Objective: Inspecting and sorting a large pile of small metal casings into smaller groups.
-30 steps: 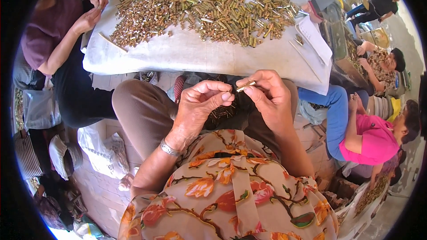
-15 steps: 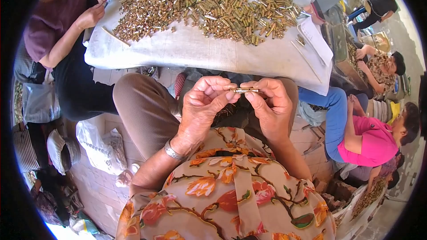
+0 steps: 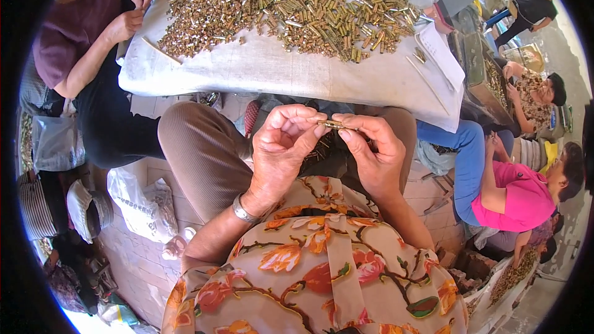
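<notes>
Between my two hands, over my lap, is a small gold-coloured metal sleeve (image 3: 331,124), lying roughly level. My left hand (image 3: 281,142) pinches its left end between thumb and fingertips. At the other end, the thumb and forefinger of my right hand (image 3: 374,151) close on it. My fingertips hide both of its ends. Beyond my hands, a heap of similar metal sleeves (image 3: 340,15) lies on the white-covered table (image 3: 266,77). Shorter gold-coloured pieces (image 3: 201,25), which look like nuts, are piled at the heap's left.
A thin stick (image 3: 159,51) lies at the table's left side and a thin rod (image 3: 427,85) at its right, near white paper (image 3: 438,55). Co-workers sit close by, one in purple (image 3: 80,37) at left, one in pink (image 3: 510,195) at right. A white plastic bag (image 3: 139,204) stands on the floor.
The right end of the sleeve has tipped slightly, and my right fingers have shifted a little to the left along it. My left hand keeps nearly the same place.
</notes>
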The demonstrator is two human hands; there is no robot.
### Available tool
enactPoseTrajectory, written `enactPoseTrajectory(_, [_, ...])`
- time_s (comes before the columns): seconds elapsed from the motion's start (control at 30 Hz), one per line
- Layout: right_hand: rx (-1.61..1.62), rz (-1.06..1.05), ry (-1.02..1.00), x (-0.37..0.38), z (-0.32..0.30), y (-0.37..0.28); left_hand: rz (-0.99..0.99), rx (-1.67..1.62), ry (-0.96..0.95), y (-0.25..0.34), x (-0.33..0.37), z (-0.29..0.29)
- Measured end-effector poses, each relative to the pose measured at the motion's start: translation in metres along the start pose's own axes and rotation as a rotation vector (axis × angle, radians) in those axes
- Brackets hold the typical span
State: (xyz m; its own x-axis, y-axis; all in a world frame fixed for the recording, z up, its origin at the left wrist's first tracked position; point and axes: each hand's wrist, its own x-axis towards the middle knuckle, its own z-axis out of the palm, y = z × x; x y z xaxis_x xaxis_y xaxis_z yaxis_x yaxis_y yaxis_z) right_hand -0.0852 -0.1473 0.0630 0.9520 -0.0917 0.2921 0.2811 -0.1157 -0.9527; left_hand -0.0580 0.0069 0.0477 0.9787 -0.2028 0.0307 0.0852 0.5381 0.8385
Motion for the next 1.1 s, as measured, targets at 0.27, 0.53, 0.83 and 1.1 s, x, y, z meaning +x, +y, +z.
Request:
enactPoseTrajectory(0.27, [-0.070,-0.132,-0.065,0.007,-0.007,0.006,0.102,0.139,-0.069,-0.002,0.002,-0.005])
enactPoseTrajectory(0.53, [-0.093,-0.072,-0.106,0.013,-0.012,0.003,0.100,0.189,-0.080,0.000,0.002,-0.006])
enactPoseTrajectory(0.83, [-0.271,-0.145,-0.111,0.017,-0.010,-0.002,0.020,0.153,-0.097,0.004,0.004,-0.012])
enactPoseTrajectory(1.1, [-0.417,-0.268,-0.089,0.020,-0.008,-0.004,-0.056,0.168,-0.096,0.013,0.007,-0.013])
